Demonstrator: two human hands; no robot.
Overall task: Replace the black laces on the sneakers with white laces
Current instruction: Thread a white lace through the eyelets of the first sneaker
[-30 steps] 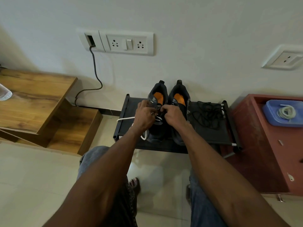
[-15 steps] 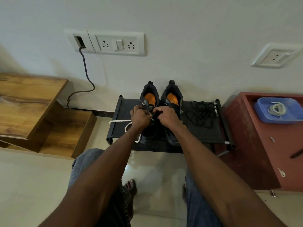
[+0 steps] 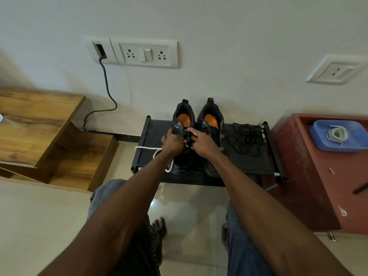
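Lacing left sneaker on rack.
Left hand is pinching white lace, tail trailing toward 9 o'clock; right hand is gripping eyelet flap. Advice: keeping lace flat, pulling snug each eyelet.

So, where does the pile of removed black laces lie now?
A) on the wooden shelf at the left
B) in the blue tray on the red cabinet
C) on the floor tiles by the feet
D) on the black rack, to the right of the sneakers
D: the black laces lie in a loose tangle on the black rack, right of the sneakers; the blue tray holds a coiled white lace instead.
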